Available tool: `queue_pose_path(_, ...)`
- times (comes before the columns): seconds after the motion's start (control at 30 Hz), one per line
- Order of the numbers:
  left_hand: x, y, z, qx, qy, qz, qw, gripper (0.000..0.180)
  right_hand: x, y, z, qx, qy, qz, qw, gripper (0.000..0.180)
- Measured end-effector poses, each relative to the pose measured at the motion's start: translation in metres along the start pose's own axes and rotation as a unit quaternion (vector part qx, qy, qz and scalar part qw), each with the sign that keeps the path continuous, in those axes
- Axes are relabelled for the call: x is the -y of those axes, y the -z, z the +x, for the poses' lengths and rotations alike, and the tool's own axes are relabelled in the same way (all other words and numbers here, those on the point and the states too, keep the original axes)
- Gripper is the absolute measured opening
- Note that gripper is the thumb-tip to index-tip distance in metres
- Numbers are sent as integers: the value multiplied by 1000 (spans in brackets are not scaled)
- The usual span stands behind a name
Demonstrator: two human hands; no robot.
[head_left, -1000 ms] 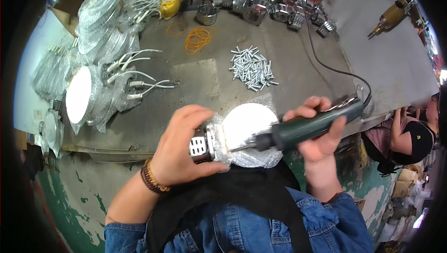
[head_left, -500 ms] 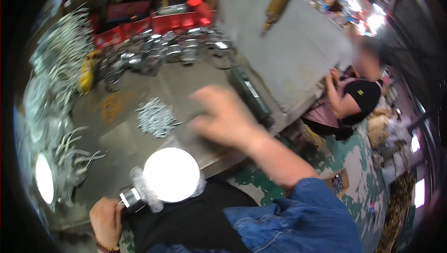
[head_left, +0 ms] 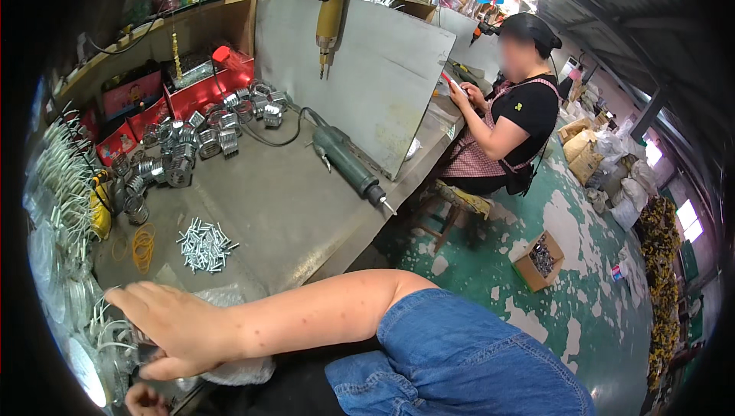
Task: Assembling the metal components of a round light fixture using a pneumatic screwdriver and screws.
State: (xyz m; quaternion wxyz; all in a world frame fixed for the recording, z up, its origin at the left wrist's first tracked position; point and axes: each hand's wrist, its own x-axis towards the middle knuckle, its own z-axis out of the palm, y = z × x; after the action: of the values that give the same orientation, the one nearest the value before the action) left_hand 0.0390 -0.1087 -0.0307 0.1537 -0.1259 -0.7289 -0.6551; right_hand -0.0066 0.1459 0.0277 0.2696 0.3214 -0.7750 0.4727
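My right hand (head_left: pixel 180 332) is spread wide, forearm (head_left: pixel 314 318) masking some wrap (head_left: pixel 243 372); my left hand (head_left: pixel 145 401), I can't tell. Fasteners (head_left: pixel 207 245), driver (head_left: pixel 348 165) lie beyond.

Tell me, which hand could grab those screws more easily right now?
Probably the right hand: its fingers are spread and it's closer to the screws. The left hand is lower, at the picture's bottom edge, only partly showing.

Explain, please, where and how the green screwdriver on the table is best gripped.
Grip the green screwdriver probably mid-body, right hand from above: it lies flat, its upper side uncovered, bit at the near end and cord at the far end.
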Motion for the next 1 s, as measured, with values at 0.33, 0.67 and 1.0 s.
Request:
queue_pose_path(0.33,-2,-64,-31,171,68,-128,974,53,32,-20,4,21,29,-28,999,77)
queue_pose_path(0.67,-16,-34,-36,194,-124,95,968,50,52,23,7,146,-187,205,950,8)
queue_pose_path(1.0,-14,-34,-31,282,-207,77,934,45,48,52,-17,142,-116,257,949,20)
